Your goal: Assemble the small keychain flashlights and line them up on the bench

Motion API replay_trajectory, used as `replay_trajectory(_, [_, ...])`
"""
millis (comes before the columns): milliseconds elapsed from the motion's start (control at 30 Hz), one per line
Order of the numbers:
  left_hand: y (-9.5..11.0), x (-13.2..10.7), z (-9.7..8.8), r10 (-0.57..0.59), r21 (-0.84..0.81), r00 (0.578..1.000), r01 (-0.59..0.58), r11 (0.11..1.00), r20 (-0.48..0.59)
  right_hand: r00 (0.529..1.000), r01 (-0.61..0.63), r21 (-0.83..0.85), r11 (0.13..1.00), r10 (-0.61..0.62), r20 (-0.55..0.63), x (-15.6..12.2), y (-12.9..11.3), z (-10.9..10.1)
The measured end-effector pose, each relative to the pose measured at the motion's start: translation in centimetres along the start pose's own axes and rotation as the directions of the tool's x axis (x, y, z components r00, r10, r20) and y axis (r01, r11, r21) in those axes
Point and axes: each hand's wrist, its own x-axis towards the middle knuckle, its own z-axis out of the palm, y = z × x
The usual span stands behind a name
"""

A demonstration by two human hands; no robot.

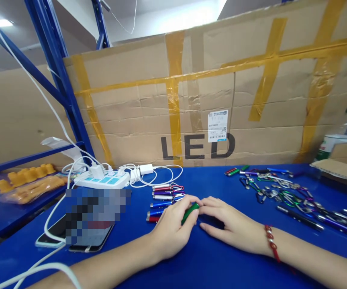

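Note:
My left hand (170,230) is closed around a small green keychain flashlight (190,212) on the blue table (197,261). My right hand (230,224), with a red bead bracelet (271,241) at the wrist, meets it from the right, its fingertips pinching the flashlight's end. Just behind my left hand lies a tidy row of several finished flashlights (164,198) in red, purple and blue with carabiner clips.
A loose heap of flashlight bodies and carabiners (284,194) spreads at the right. A white power strip (104,180) with chargers and cables sits at the left, two phones (71,237) in front of it. A taped cardboard wall (221,100) stands behind. A bottle (342,134) and carton are far right.

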Motion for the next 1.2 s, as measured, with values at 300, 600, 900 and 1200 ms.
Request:
replay_trajectory(300, [0.16, 0.01, 0.12, -0.024, 0.017, 1.000, 0.024, 1.000, 0.005, 0.999, 0.021, -0.055, 0.998, -0.023, -0.039, 0.55, -0.57, -0.52])
replay_trajectory(600, [-0.01, 0.26, 0.16, -0.031, 0.030, 0.999, 0.030, 0.999, 0.024, 0.995, -0.010, -0.114, 0.993, -0.001, -0.096, 0.64, 0.19, -0.51])
replay_trajectory(900, [-0.19, 0.24, 0.39, -0.018, 0.028, 0.998, 0.017, 0.999, 0.062, 0.994, 0.008, -0.128, 0.992, -0.022, -0.105, 0.48, 0.33, -0.27])
replay_trajectory(1200, [-0.27, 0.09, 0.23, 0.027, 0.061, 0.996, -0.032, 0.998, 0.085, 0.991, -0.007, -0.143, 0.990, -0.013, -0.135, 0.45, -0.08, -0.40])
